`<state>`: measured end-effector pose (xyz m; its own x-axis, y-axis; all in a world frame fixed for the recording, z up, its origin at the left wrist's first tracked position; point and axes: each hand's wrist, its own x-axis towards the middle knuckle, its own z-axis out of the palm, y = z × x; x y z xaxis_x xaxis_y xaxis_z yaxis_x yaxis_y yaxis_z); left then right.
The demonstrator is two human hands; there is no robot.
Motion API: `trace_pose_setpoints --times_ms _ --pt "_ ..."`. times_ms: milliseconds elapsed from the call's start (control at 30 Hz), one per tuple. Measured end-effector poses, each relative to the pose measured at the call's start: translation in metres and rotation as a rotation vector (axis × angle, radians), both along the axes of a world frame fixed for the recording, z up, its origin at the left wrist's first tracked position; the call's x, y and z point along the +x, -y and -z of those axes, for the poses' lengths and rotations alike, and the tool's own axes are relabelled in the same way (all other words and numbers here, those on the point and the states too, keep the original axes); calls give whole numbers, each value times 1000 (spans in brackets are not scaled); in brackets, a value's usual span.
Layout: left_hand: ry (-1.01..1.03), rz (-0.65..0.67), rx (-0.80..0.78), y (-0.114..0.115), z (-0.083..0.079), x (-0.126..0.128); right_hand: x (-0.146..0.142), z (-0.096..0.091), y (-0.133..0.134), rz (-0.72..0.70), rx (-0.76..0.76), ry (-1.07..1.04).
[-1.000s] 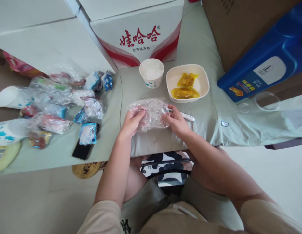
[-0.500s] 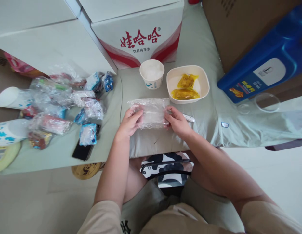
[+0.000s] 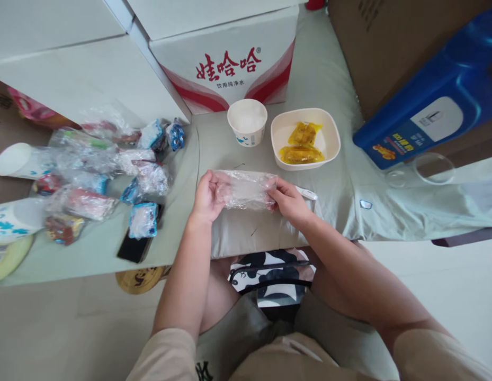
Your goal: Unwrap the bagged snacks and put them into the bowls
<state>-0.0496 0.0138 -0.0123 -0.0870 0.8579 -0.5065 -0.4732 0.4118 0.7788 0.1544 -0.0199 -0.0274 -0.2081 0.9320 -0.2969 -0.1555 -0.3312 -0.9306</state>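
At far left I see wrapped packets [image 3: 90, 203] heaped near a dark phone [image 3: 132, 248] on a green cloth [image 3: 337, 211]. My remote view has the left hand [image 3: 207, 200], fingers closed, gripping one end of a clear plastic wrapper [image 3: 248, 188], which spans both hands on the near side of a paper cup [image 3: 246, 129]. The right hand [image 3: 291, 202] pinches the opposite end. Behind it sits a white tray [image 3: 330, 140] bearing two yellow packets [image 3: 301, 155]; a blue bottle [image 3: 440, 100] stands far right.

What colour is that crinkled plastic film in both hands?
The crinkled plastic film is colourless; head view.
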Motion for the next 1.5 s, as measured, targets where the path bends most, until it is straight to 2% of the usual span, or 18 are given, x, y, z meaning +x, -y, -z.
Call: trace_pose_setpoints --times_ms 200,433,633,967,1067,1267,1400,1500 --pt "15 -48 -4 -1 7 -5 0 -2 0 0 4 7" --pt "-75 26 29 0 7 -2 -1 1 1 15 18 -9" --pt "-135 53 14 1 6 -2 1 -1 0 -30 22 32" --pt "-120 122 24 2 1 1 2 -3 0 -127 51 91" --pt "-133 139 32 3 2 2 6 -3 0 -139 123 188" --pt "-181 151 87 3 5 3 12 -2 4 -189 415 509" --pt "-184 155 113 4 6 3 11 -3 5 -241 459 575" --pt "-184 154 117 4 7 1 11 -4 4 -208 442 543"
